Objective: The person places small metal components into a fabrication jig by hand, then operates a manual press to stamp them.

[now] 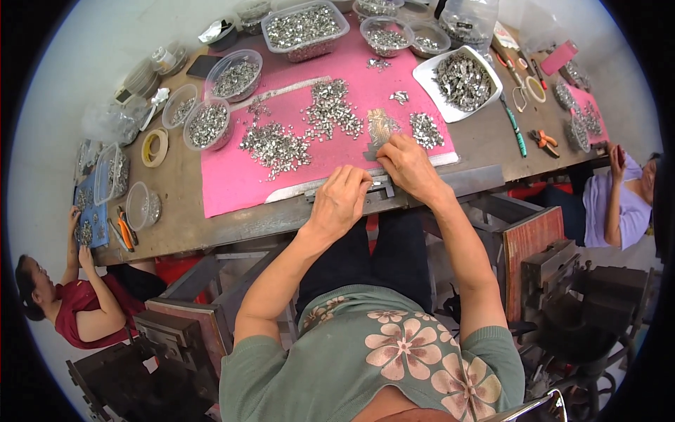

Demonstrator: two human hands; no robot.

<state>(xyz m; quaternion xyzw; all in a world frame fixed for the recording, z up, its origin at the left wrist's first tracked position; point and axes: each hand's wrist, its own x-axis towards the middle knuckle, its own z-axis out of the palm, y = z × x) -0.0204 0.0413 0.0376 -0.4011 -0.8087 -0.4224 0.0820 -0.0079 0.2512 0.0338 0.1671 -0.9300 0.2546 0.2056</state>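
Observation:
At the near table edge, my left hand is closed in a pinch beside a small grey metal fixture. What its fingertips hold, if anything, is too small to make out. My right hand is also closed, its fingertips pressed together just beyond the fixture, next to a patch of dull golden-grey metal bits. Whatever it pinches is hidden. Loose piles of small shiny metal pieces lie on the pink mat, with another pile to the right of my right hand.
A white tray of metal parts stands at right. Clear tubs of pieces line the back and left. Tape, orange-handled pliers and a green pen lie around. One person sits left, another right.

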